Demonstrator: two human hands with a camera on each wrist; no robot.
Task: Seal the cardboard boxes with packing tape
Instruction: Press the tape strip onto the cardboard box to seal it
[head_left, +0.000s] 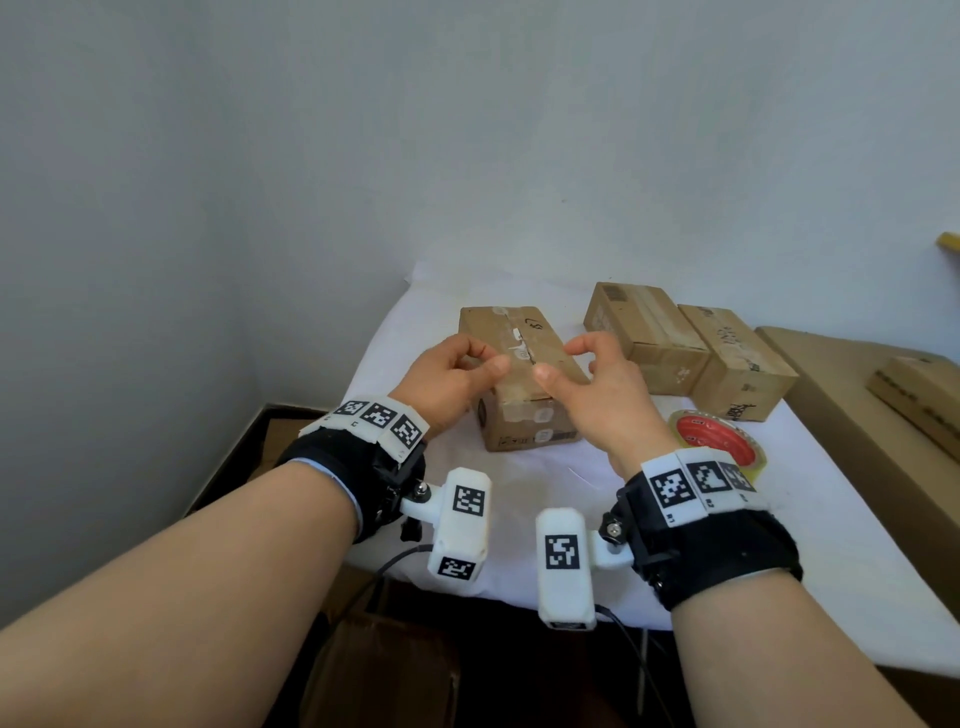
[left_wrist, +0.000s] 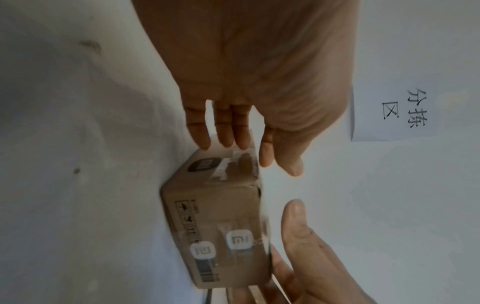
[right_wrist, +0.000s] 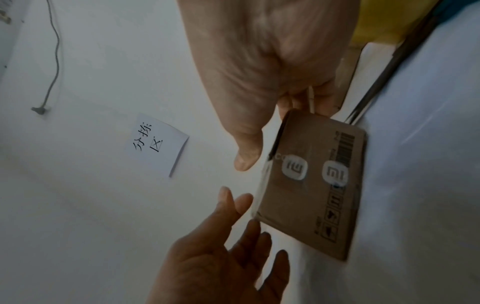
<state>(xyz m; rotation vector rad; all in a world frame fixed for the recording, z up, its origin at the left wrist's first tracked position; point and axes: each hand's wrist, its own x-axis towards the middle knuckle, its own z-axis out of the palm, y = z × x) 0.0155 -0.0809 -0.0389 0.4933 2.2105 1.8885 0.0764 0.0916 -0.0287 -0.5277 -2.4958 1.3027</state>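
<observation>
A small cardboard box (head_left: 524, 410) with white logo stickers lies lengthwise in the middle of the white-covered table (head_left: 519, 483). My left hand (head_left: 480, 361) hovers at its left side and my right hand (head_left: 558, 361) at its right. Both thumbs reach over the box top near its middle seam, a short gap between them. The fingers of both hands are relaxed and loosely bent, and hold nothing. The left wrist view shows the box (left_wrist: 215, 216) below straight fingers (left_wrist: 223, 131). In the right wrist view the box (right_wrist: 311, 185) lies beside the thumb. A tape roll (head_left: 719, 439) with a red core lies flat right of the box.
Two more cardboard boxes (head_left: 644, 332) (head_left: 737, 358) stand side by side at the back right. Flat cardboard sheets (head_left: 857, 395) lie off the table's right edge. A paper note (right_wrist: 155, 144) hangs on the wall behind. The wall closes the far side.
</observation>
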